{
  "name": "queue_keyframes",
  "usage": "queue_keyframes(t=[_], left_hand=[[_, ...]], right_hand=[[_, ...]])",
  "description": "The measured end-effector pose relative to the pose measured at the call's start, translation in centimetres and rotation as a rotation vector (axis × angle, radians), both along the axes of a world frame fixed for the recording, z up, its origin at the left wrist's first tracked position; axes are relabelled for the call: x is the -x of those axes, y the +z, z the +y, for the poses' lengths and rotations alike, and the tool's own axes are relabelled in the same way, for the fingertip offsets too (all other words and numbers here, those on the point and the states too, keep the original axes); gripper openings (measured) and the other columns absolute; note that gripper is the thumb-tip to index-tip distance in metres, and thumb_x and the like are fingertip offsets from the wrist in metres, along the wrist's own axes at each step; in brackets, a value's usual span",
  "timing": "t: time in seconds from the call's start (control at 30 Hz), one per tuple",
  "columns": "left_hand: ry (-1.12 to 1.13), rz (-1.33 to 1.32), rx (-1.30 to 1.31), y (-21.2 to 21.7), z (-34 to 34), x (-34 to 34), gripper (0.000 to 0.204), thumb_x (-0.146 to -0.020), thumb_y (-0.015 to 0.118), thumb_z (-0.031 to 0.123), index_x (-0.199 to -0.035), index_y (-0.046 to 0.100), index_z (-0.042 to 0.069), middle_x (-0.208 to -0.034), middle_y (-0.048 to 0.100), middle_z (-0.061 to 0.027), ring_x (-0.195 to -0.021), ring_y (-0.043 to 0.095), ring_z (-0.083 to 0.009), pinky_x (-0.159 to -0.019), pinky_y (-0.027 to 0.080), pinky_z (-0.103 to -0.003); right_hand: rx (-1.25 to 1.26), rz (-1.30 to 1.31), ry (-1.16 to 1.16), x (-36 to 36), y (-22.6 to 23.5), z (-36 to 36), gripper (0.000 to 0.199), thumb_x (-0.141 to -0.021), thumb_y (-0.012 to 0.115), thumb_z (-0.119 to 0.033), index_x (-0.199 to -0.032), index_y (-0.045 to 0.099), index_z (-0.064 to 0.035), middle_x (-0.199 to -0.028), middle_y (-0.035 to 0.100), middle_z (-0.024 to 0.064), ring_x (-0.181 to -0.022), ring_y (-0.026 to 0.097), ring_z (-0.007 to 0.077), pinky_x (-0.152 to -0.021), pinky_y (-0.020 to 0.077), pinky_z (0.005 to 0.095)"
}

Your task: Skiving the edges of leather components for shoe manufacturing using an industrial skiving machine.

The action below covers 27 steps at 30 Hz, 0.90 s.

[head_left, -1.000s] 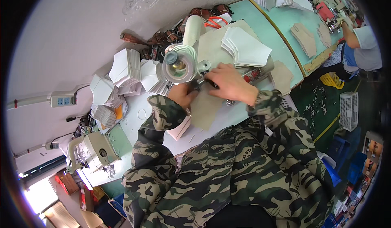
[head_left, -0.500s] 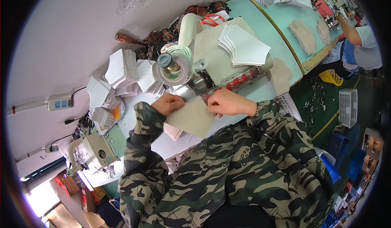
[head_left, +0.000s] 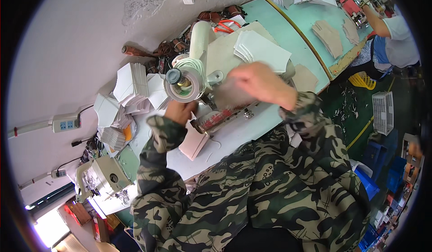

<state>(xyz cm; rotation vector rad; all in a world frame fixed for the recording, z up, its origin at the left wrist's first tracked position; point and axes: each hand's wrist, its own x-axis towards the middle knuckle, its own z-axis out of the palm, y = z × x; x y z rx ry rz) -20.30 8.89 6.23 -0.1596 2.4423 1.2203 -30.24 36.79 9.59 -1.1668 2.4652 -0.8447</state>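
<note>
My right hand is smeared by motion above the red-marked bar of a cream machine. Its fingers seem closed on the edge of a blurred, flat grey piece. Close below the machine's round head, my left hand reaches in from the left; its fingers are mostly hidden. A pale pink stack of cut pieces lies on the white tabletop, just in front of that hand.
White cut pieces lie fanned behind the bar, and more white stacks stand at the left against the wall. Another machine sits at lower left. At far right, a co-worker works at a red machine.
Both hands held a beige-grey piece in front of the bar. My right hand has since moved up and back over the bar; my left has shifted slightly left, under the machine head.
</note>
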Motion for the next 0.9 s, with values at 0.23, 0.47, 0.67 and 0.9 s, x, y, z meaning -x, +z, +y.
queue_keyframes(t=[0.23, 0.47, 0.67, 0.9], left_hand=[[-0.333, -0.126, 0.765, -8.3, -5.4, -8.7, 0.037, -0.087, 0.063, 0.037, -0.113, 0.062, 0.011, -0.095, 0.064, -0.0152, -0.093, 0.064, -0.0375, -0.079, 0.052, -0.046], [-0.21, -0.437, -0.493, 1.3, -4.6, -5.6, 0.021, -0.09, 0.06, 0.022, -0.096, 0.065, 0.003, -0.075, 0.061, -0.0026, -0.067, 0.057, -0.0146, -0.062, 0.045, -0.03], [-0.121, 0.041, 0.039, 0.7, -1.2, -3.0, 0.027, -0.087, 0.056, 0.024, -0.095, 0.06, -0.002, -0.072, 0.059, -0.0188, -0.068, 0.059, -0.0333, -0.066, 0.046, -0.04], [-0.154, 0.099, -0.012, -0.7, 0.1, -2.2, 0.026, -0.088, 0.054, 0.021, -0.089, 0.059, -0.004, -0.066, 0.058, -0.0124, -0.058, 0.057, -0.0217, -0.056, 0.044, -0.035]], right_hand=[[0.08, 0.317, -0.27, -1.5, 0.6, 3.7, 0.029, -0.075, 0.071, -0.013, -0.102, 0.064, -0.0062, -0.093, 0.064, 0.01, -0.084, 0.062, 0.029, -0.071, 0.0502, 0.037], [0.251, -0.19, -0.12, -4.8, -0.5, 0.5, 0.024, -0.078, 0.073, -0.01, -0.097, 0.063, -0.0001, -0.083, 0.066, 0.0123, -0.069, 0.067, 0.0221, -0.062, 0.0513, 0.0308], [0.229, -0.175, -0.053, -4.5, -1.4, -1.4, 0.023, -0.078, 0.072, -0.01, -0.097, 0.063, 0.0013, -0.082, 0.067, 0.0134, -0.069, 0.067, 0.0256, -0.063, 0.052, 0.0322], [0.076, -0.008, -0.025, -3.5, -2.0, -1.8, 0.031, -0.075, 0.072, -0.021, -0.1, 0.065, -0.0038, -0.09, 0.066, 0.0116, -0.088, 0.062, 0.0274, -0.076, 0.0487, 0.0371]])
